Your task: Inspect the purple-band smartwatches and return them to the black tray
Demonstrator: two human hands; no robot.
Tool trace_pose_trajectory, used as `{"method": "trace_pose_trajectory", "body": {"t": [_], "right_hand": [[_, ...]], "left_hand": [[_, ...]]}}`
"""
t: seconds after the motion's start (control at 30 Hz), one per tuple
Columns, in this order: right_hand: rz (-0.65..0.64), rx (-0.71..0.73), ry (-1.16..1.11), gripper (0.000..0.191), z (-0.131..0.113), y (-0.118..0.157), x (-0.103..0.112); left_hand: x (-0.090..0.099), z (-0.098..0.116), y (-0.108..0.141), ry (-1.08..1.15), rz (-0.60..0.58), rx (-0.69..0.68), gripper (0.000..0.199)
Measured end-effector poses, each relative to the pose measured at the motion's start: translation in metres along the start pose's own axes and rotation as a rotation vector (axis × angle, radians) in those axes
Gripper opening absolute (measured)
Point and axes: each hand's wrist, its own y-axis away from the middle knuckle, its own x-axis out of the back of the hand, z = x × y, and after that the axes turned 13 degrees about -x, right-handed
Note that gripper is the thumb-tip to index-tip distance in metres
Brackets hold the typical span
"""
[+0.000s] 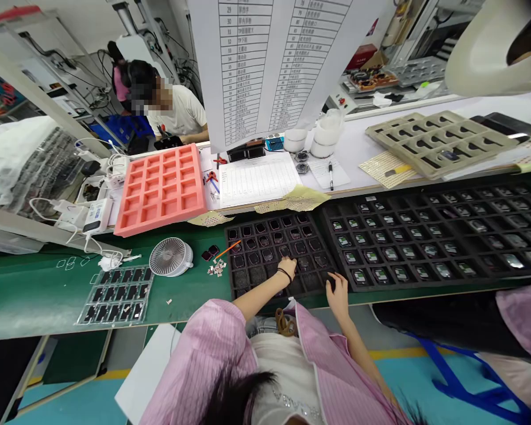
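My left hand, with a dark band at the wrist, reaches into a black foam tray. Its fingers are curled down over a compartment; whatever they grip is hidden. Small dark square-framed parts fill the tray's upper rows, while several lower compartments show bare foam. At the tray's lower right corner rests my right hand, thumb and fingers apart, with nothing visible in it. Close to its right lies a second black foam tray whose compartments hold parts with green and silver faces.
Left of the trays are an orange stick, small pale pieces, a white fan and a clear tray of black parts. A pink foam tray and papers lie on the shelf. A co-worker sits beyond.
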Motion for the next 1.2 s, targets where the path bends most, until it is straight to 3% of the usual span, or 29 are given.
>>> {"method": "trace_pose_trajectory", "body": {"t": [0.13, 0.27, 0.43, 0.53, 0.67, 0.8, 0.9, 0.97, 1.07, 1.2], "right_hand": [[-0.052, -0.04, -0.066, 0.035, -0.008, 0.0, 0.001], [-0.211, -0.101, -0.173, 0.039, -0.024, -0.007, -0.01], [-0.532, -0.229, -0.317, 0.05, -0.058, -0.01, -0.048], [-0.714, -0.297, -0.385, 0.046, -0.082, -0.004, -0.072], [-0.854, -0.368, -0.445, 0.041, -0.11, 0.01, -0.099], [-0.963, -0.452, -0.499, 0.035, -0.132, 0.024, -0.115], [-1.061, -0.537, -0.55, 0.037, -0.146, 0.025, -0.115], [-1.108, -0.576, -0.584, 0.039, -0.154, 0.021, -0.111], [-1.173, -0.635, -0.647, 0.038, -0.167, 0.014, -0.105], [-1.258, -0.745, -0.752, 0.034, -0.18, 0.011, -0.103]], "left_hand": [[0.0, 0.005, -0.008, 0.022, -0.008, 0.012, 0.036], [0.006, -0.003, -0.003, 0.102, 0.025, -0.034, 0.036], [0.006, -0.017, 0.02, 0.221, 0.151, -0.051, 0.034], [0.001, -0.026, 0.037, 0.274, 0.238, -0.034, 0.036], [-0.011, -0.048, 0.07, 0.33, 0.349, 0.017, 0.034], [-0.024, -0.091, 0.118, 0.37, 0.439, 0.157, 0.035], [-0.033, -0.133, 0.156, 0.393, 0.484, 0.338, 0.034], [-0.039, -0.158, 0.175, 0.399, 0.51, 0.496, 0.023], [-0.048, -0.182, 0.188, 0.413, 0.533, 0.701, 0.019], [-0.058, -0.191, 0.182, 0.454, 0.546, 0.787, 0.018]]}}
